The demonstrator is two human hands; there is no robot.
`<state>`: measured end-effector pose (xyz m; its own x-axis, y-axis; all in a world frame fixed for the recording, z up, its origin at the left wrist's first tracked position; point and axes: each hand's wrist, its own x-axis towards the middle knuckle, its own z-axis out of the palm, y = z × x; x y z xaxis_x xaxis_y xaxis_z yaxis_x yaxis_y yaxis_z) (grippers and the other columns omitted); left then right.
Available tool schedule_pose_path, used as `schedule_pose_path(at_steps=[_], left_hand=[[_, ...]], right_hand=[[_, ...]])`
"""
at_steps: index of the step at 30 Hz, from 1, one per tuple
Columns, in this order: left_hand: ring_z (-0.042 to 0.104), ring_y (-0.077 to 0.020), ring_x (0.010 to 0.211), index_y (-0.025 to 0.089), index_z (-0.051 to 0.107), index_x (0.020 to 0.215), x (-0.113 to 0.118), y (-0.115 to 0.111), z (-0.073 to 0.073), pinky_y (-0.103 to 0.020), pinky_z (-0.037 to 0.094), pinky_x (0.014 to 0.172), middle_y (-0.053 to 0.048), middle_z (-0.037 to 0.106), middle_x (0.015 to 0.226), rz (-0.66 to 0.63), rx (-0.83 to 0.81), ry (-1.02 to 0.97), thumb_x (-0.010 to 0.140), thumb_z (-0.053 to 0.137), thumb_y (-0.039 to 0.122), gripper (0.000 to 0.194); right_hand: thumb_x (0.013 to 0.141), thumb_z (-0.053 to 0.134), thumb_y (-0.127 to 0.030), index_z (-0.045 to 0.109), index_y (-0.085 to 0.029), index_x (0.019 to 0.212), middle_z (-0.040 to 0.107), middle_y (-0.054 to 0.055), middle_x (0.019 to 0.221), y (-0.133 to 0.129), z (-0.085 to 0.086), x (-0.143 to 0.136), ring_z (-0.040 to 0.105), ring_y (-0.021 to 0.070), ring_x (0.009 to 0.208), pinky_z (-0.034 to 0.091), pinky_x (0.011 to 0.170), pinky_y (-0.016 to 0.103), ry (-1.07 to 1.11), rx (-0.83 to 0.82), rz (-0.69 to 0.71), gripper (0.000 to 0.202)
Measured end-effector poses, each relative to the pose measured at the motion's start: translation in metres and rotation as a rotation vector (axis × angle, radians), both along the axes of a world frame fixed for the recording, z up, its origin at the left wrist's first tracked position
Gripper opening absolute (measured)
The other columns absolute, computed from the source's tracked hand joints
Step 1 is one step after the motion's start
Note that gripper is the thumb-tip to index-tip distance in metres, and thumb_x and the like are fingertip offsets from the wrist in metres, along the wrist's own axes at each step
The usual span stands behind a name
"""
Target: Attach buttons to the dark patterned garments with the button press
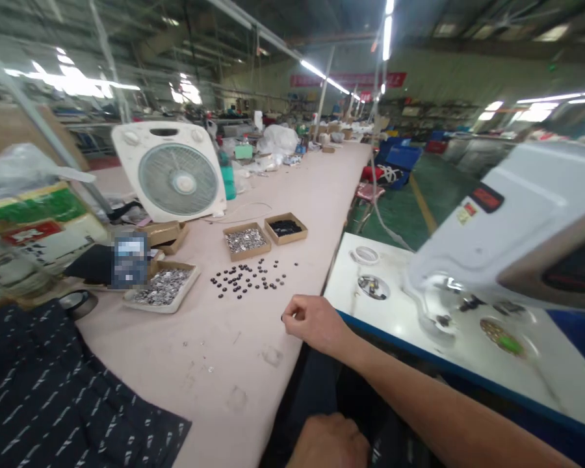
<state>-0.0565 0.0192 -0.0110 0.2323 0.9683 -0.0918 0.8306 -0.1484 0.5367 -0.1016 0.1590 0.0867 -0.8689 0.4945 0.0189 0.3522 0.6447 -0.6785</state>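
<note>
My right hand [318,323] is over the table's right edge, thumb and index finger pinched on a small dark piece that barely shows at the fingertips. It looks like the round black pieces [238,281] scattered on the pink table [224,403]. Low in the view, my left hand [329,443] is over dark cloth near my lap; its back shows, but its fingers are hidden. Beyond the scattered pieces are a box of silvery pieces [247,240] and a box of black pieces [286,227]. Another tray of silvery pieces [163,287] stands to their left.
A white box fan [180,170] stands on the table at the left back. Dark patterned cloth [68,390] covers the near left corner. At the right, a white machine [507,221] stands on a white worktop [400,325] with a blue edge. A phone-like blurred object [130,260] is by the trays.
</note>
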Motion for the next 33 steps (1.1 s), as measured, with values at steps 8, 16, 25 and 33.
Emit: schedule_pose_path(at_steps=[8, 16, 25, 33], left_hand=[[0.06, -0.0248, 0.078, 0.019, 0.059, 0.087, 0.013, -0.032, 0.03, -0.038, 0.047, 0.063, -0.004, 0.067, 0.085, -0.024, 0.334, 0.169, 0.072, 0.07, 0.027, 0.021], [0.05, -0.0198, 0.068, 0.016, 0.063, 0.096, 0.031, -0.045, 0.039, -0.035, 0.031, 0.062, -0.005, 0.065, 0.078, -0.057, 0.64, 0.104, 0.099, 0.035, 0.019, 0.029], [0.059, -0.0189, 0.078, 0.012, 0.07, 0.096, 0.027, -0.074, 0.065, -0.034, 0.041, 0.07, -0.006, 0.073, 0.086, -0.081, 0.722, 0.062, 0.095, 0.049, 0.009, 0.021], [0.062, -0.0185, 0.077, 0.014, 0.07, 0.093, 0.027, -0.085, 0.074, -0.033, 0.046, 0.069, -0.005, 0.074, 0.084, -0.07, 0.717, 0.088, 0.095, 0.051, 0.008, 0.02]], right_hand=[[0.074, 0.07, -0.013, 0.07, -0.017, 0.092, 0.073, 0.0, 0.079, -0.036, -0.032, 0.179, 0.065, 0.0127, 0.069, 0.05, 0.065, 0.022, 0.054, -0.534, -0.27, 0.018], [0.077, 0.072, -0.013, 0.072, -0.02, 0.103, 0.075, -0.001, 0.083, -0.081, -0.038, 0.251, 0.064, 0.011, 0.066, 0.05, 0.06, 0.02, 0.115, -0.631, -0.419, 0.027], [0.08, 0.071, -0.011, 0.074, -0.025, 0.107, 0.078, -0.001, 0.091, -0.107, -0.022, 0.261, 0.072, 0.0138, 0.076, 0.058, 0.072, 0.023, 0.194, -0.59, -0.336, 0.031], [0.08, 0.071, -0.006, 0.074, -0.027, 0.113, 0.079, -0.003, 0.095, -0.112, -0.02, 0.262, 0.075, 0.0121, 0.081, 0.059, 0.075, 0.019, 0.21, -0.555, -0.243, 0.039]])
